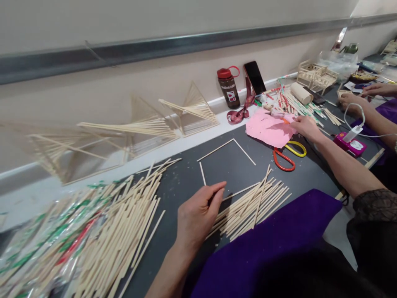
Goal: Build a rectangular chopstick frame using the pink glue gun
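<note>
Sticks (246, 209) by L hand (197, 213) lie diag., mostly pointing away-R.

At lower centre, the left hand (198, 211) is held over the dark table (173, 182), beside loose sticks (248, 211). Above it, at mid-frame, an angular outline of thin sticks (215, 150) is laid. At centre right, a pink sheet (263, 130) is met by the right hand (307, 126). Stick frames (133, 128) are stood along the wall (173, 78), left to centre; a bottle (228, 89) is placed at upper centre.
</note>
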{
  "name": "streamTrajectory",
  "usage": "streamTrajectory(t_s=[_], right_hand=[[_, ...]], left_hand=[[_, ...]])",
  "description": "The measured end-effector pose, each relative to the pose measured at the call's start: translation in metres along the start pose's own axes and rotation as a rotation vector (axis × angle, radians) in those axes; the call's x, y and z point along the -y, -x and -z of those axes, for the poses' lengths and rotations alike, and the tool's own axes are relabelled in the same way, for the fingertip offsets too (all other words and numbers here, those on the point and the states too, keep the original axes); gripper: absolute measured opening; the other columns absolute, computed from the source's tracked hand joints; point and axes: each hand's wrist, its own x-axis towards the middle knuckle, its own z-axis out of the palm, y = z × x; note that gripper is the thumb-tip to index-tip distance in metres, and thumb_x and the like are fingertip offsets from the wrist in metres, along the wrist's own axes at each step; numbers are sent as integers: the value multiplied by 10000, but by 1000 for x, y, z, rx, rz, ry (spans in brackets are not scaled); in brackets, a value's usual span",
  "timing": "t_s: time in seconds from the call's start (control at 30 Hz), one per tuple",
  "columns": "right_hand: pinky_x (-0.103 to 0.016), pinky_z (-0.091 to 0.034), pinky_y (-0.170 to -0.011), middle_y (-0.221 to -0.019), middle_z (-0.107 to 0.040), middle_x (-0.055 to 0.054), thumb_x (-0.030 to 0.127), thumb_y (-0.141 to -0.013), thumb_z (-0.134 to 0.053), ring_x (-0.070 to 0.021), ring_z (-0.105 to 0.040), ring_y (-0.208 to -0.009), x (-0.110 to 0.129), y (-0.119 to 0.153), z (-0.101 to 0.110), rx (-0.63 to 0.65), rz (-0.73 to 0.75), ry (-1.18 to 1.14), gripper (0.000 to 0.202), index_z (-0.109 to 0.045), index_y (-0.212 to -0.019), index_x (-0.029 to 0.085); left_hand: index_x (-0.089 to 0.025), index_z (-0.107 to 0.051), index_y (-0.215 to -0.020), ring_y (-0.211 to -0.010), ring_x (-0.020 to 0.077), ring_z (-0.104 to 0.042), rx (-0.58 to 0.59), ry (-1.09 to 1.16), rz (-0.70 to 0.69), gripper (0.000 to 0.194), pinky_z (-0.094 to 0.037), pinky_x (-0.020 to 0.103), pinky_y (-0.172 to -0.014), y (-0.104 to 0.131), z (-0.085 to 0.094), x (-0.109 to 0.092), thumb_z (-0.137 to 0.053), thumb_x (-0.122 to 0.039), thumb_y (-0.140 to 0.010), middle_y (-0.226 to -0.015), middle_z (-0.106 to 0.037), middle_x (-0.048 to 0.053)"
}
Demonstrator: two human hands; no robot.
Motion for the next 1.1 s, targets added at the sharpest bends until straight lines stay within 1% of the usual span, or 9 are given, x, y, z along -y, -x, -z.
streamTrajectory(t_s=[0.13,0.27,0.33,0.4,0.53,0.67,0.8,0.93,1.1], right_hand=[[-263,-402,-575,-594,-608,-15,325,-736,-599,-164,-584,-617,0,4,4,-68,3,-356,155,-631,-699,178],[-231,-415,-525,-605,-559,33,323,-651,-658,-109,-518,-541,21,26,8,-46,101,-831,169,-557,-714,202],[-224,-437,-533,-667,-586,39,338,-620,-726,-93,-515,-554,35,42,9,7,187,-993,251,-587,-779,201],[-220,-448,-533,-718,-619,31,355,-607,-791,-88,-528,-574,49,57,8,162,236,-1082,317,-629,-828,196],[-228,-467,-513,-729,-646,13,428,-662,-819,-98,-573,-583,72,80,-2,495,234,-1124,342,-639,-840,199],[-225,-470,-501,-871,-715,-30,485,-724,-800,-122,-655,-664,86,89,-15,696,255,-1114,391,-610,-920,205],[-188,-371,-453,-706,-624,39,514,-798,-758,-78,-569,-576,95,94,-27,733,318,-1135,365,-567,-895,218],[-188,-295,-430,-611,-532,66,603,-810,-719,-61,-482,-505,106,102,-32,698,337,-1099,435,-521,-815,215],[-223,-408,-478,-696,-606,26,611,-791,-710,-89,-558,-552,125,113,-32,687,305,-1145,433,-557,-830,208]], left_hand=[[-204,-771,-992,-694,130,-717,48,37,-56,257,-525,206,-653,-10,-5,-10,-538,-309,-964,-827,-772,5],[-197,-767,-994,-688,126,-704,110,96,-86,255,-521,207,-650,-21,-9,-22,-532,-292,-963,-821,-766,19],[-202,-768,-1001,-682,125,-697,138,139,-71,259,-533,215,-674,-22,-10,-26,-527,-289,-962,-818,-764,25],[-211,-769,-997,-677,127,-693,153,173,-40,257,-542,223,-689,-21,-10,-28,-526,-284,-957,-816,-764,28],[-223,-769,-994,-687,137,-702,159,211,16,243,-553,240,-704,-14,-9,-31,-538,-280,-945,-819,-769,29],[-233,-769,-985,-713,142,-713,158,256,19,234,-555,239,-706,-5,-3,-37,-541,-269,-947,-826,-771,26],[-225,-768,-994,-712,135,-713,133,270,16,228,-543,221,-689,6,2,-40,-546,-243,-945,-811,-766,20],[-218,-771,-997,-724,139,-716,122,271,40,232,-543,226,-699,16,3,-39,-547,-243,-942,-818,-768,21],[-236,-782,-1007,-803,165,-726,92,237,170,251,-557,270,-780,19,9,-21,-549,-288,-931,-910,-790,36]])
